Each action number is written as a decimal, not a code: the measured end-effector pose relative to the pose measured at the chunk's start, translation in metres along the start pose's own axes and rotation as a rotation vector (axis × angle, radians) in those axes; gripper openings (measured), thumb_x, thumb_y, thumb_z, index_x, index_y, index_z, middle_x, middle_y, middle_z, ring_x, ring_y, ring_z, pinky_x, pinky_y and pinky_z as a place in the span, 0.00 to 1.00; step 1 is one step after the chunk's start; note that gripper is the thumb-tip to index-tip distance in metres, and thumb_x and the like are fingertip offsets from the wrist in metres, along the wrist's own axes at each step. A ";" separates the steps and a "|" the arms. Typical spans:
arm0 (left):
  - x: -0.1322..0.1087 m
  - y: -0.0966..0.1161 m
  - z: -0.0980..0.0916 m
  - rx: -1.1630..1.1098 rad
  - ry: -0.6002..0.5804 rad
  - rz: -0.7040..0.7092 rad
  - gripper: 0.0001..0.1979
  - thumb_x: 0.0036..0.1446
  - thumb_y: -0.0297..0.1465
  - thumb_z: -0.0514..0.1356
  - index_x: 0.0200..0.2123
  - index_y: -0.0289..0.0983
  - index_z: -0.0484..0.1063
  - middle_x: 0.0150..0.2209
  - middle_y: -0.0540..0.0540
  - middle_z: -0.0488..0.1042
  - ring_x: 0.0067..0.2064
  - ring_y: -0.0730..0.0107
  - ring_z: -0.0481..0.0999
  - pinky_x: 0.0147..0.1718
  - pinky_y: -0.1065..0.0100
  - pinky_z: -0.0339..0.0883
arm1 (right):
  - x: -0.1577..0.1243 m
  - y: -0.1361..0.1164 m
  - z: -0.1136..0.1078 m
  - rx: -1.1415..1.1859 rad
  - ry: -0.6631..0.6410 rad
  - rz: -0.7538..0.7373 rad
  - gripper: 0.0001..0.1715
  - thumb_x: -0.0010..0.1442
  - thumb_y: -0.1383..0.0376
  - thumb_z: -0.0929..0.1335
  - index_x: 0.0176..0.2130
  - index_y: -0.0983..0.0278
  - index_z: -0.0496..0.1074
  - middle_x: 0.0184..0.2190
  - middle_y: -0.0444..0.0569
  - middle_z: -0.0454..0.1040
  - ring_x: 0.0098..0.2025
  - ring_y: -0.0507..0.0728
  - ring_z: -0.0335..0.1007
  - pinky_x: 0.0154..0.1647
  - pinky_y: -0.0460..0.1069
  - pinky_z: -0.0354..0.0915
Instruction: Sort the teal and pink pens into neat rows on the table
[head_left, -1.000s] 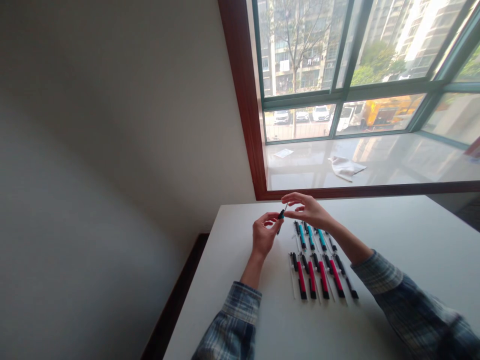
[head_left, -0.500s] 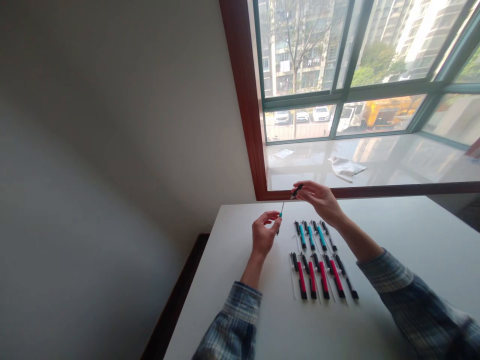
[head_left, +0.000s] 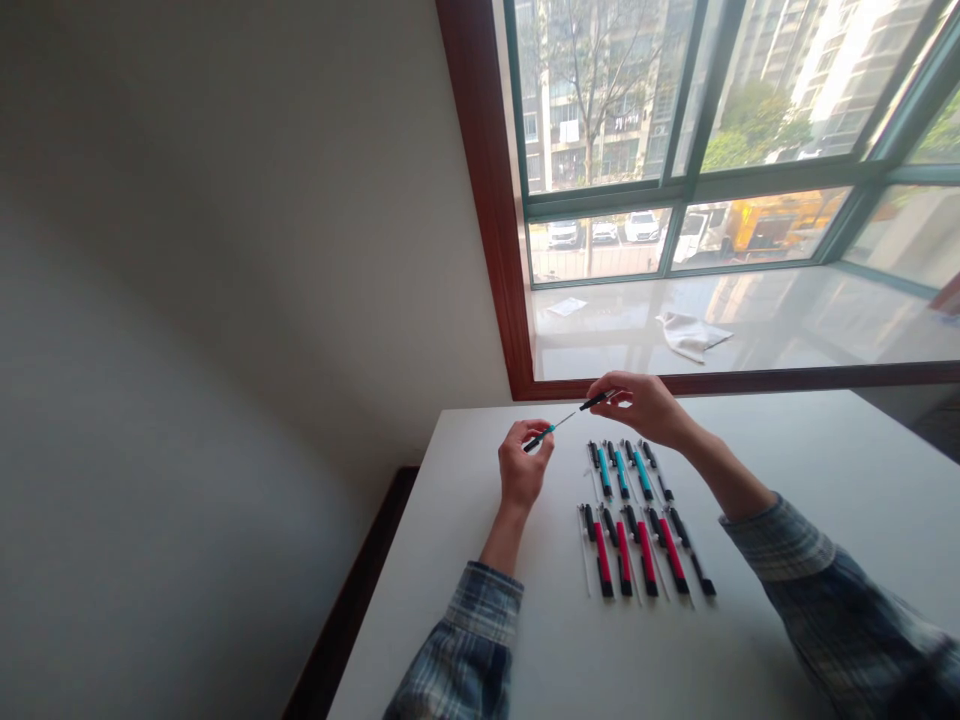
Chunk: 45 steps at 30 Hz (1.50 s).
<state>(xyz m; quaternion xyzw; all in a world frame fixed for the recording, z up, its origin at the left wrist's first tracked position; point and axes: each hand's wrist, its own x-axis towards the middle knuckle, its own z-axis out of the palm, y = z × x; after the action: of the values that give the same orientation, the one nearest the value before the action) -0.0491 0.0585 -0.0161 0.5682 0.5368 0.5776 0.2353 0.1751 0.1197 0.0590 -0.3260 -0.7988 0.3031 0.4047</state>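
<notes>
Teal-black pc (head_left: 540, 437) abv tbl (head_left: 450, 520), inside edges (head_left: 426, 466)

No readable text or labels

Head camera: worn up top, peering forward and down
White table (head_left: 555, 640): near, lower centre
Window (head_left: 690, 190): farther, upper right

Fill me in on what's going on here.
A person is handling pen parts over a white table. The left hand holds a black-and-teal pen part with a thin rod sticking out; the right hand holds a black tube close to the rod's tip. On the table lie two rows of parts, teal barrels in the farther, red barrels in the nearer.
</notes>
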 end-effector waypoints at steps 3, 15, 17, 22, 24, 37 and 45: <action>-0.001 0.000 -0.001 0.001 -0.010 -0.001 0.06 0.58 0.30 0.63 0.39 0.39 0.78 0.41 0.46 0.80 0.42 0.64 0.79 0.49 0.60 0.73 | 0.000 0.002 0.000 0.027 -0.012 -0.007 0.19 0.60 0.51 0.72 0.42 0.62 0.80 0.39 0.52 0.82 0.38 0.59 0.80 0.44 0.57 0.77; 0.000 0.015 0.002 -0.003 -0.043 0.026 0.06 0.58 0.30 0.63 0.39 0.39 0.79 0.40 0.46 0.80 0.42 0.64 0.79 0.48 0.60 0.73 | 0.001 0.001 0.007 -0.088 -0.060 -0.037 0.12 0.61 0.56 0.72 0.40 0.60 0.81 0.37 0.49 0.83 0.37 0.58 0.80 0.42 0.54 0.76; -0.001 0.020 0.002 0.012 -0.059 0.046 0.05 0.58 0.30 0.63 0.39 0.39 0.79 0.40 0.46 0.81 0.42 0.65 0.79 0.48 0.60 0.73 | 0.001 -0.001 0.009 -0.108 -0.083 -0.044 0.12 0.60 0.56 0.73 0.40 0.60 0.81 0.37 0.49 0.83 0.37 0.58 0.80 0.42 0.53 0.76; -0.001 0.025 0.003 0.025 -0.074 0.044 0.06 0.59 0.30 0.64 0.39 0.40 0.80 0.40 0.48 0.82 0.42 0.64 0.80 0.48 0.61 0.73 | 0.000 -0.002 0.014 -0.097 -0.107 -0.027 0.12 0.60 0.56 0.73 0.39 0.61 0.80 0.35 0.49 0.83 0.36 0.58 0.79 0.42 0.53 0.75; -0.001 0.025 0.002 0.021 -0.079 0.038 0.06 0.58 0.30 0.64 0.39 0.40 0.81 0.40 0.48 0.82 0.42 0.63 0.80 0.49 0.60 0.74 | -0.001 -0.002 0.015 -0.087 -0.102 -0.008 0.12 0.60 0.56 0.73 0.39 0.61 0.80 0.35 0.49 0.83 0.36 0.58 0.80 0.42 0.52 0.75; -0.004 0.025 0.005 0.038 -0.127 0.078 0.06 0.58 0.30 0.65 0.39 0.39 0.81 0.38 0.47 0.83 0.41 0.62 0.81 0.47 0.60 0.74 | -0.003 -0.007 0.012 -0.295 -0.149 0.119 0.30 0.68 0.46 0.64 0.27 0.62 0.79 0.21 0.48 0.78 0.23 0.55 0.72 0.29 0.49 0.63; -0.005 0.023 0.002 0.020 -0.105 0.057 0.05 0.57 0.30 0.66 0.38 0.39 0.82 0.37 0.46 0.83 0.40 0.63 0.80 0.47 0.60 0.74 | -0.004 -0.001 0.007 -0.205 -0.195 0.033 0.19 0.64 0.50 0.69 0.36 0.62 0.79 0.31 0.49 0.80 0.32 0.55 0.74 0.33 0.49 0.66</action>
<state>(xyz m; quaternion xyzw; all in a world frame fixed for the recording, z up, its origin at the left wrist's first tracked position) -0.0381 0.0474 0.0018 0.6152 0.5132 0.5478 0.2411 0.1708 0.1143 0.0541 -0.3478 -0.8556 0.2567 0.2847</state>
